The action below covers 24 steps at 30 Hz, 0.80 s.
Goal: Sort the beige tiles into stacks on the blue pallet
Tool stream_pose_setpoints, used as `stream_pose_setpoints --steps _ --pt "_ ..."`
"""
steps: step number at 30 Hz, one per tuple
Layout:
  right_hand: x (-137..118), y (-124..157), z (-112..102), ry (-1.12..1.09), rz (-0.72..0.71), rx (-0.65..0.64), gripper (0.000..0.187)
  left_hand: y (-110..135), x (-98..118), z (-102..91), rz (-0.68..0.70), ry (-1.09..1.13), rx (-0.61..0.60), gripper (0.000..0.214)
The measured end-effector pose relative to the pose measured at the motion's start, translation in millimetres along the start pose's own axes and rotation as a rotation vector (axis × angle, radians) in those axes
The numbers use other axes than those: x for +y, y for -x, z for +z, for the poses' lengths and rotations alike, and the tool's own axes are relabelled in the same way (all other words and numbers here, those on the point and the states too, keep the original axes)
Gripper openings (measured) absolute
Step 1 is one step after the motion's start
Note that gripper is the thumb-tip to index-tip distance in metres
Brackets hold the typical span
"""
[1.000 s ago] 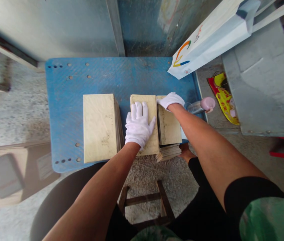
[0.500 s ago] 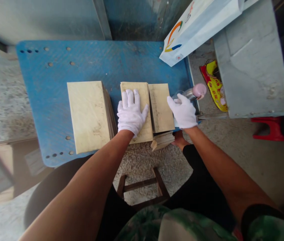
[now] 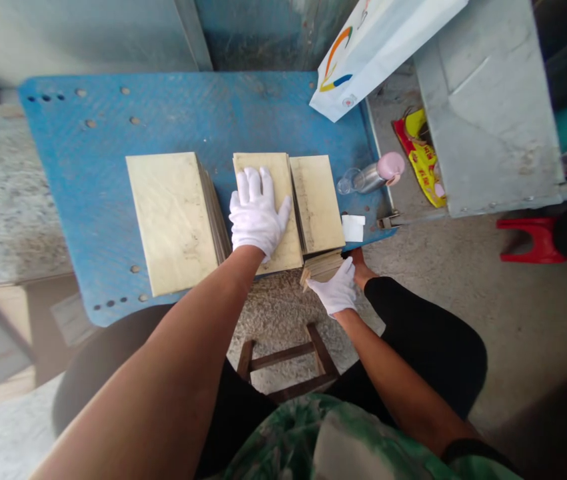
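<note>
My left hand (image 3: 257, 210), in a white glove, lies flat with fingers stretched on the middle stack of thin pale boards (image 3: 276, 253). Right of it a narrower stack of the same boards (image 3: 316, 200) touches or nearly touches its edge. Below that, at the table's front edge, sits a lower pile of boards (image 3: 321, 267) with its layered ends showing. My right hand (image 3: 336, 290), also gloved, is at the near end of this pile, thumb and fingers apart; part of the pile is hidden behind it. A larger stack of boards (image 3: 173, 220) stands to the left.
The blue table (image 3: 83, 200) has holes near its corners. At its right are a steel bottle with a pink lid (image 3: 376, 173), a clear cup (image 3: 347, 181) and a white paper piece (image 3: 353, 228). A white bag (image 3: 363, 60) stands behind. A wooden stool (image 3: 283, 357) is below.
My right hand has moved from beside the bottle down and left to the lower pile's end, uncovering the cup and white paper. My left hand stays on the middle stack. The view has shifted slightly.
</note>
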State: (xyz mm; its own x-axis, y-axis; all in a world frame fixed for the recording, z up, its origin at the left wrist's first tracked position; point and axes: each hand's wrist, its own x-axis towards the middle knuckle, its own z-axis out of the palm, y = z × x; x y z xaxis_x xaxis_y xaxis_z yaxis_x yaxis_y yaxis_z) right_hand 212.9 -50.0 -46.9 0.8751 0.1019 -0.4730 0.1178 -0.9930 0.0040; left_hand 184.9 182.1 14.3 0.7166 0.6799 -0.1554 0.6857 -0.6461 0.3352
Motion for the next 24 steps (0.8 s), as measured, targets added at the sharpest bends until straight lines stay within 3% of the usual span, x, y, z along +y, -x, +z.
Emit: stream_pose_setpoints --steps 16,24 --pt "-22 5 3 0.042 0.014 -0.002 0.113 -2 1 4.4 0.0 -0.04 0.004 0.076" --pt "-11 6 -4 0.004 -0.003 0.07 0.111 -3 2 3.6 -0.013 -0.053 -0.006 0.075"
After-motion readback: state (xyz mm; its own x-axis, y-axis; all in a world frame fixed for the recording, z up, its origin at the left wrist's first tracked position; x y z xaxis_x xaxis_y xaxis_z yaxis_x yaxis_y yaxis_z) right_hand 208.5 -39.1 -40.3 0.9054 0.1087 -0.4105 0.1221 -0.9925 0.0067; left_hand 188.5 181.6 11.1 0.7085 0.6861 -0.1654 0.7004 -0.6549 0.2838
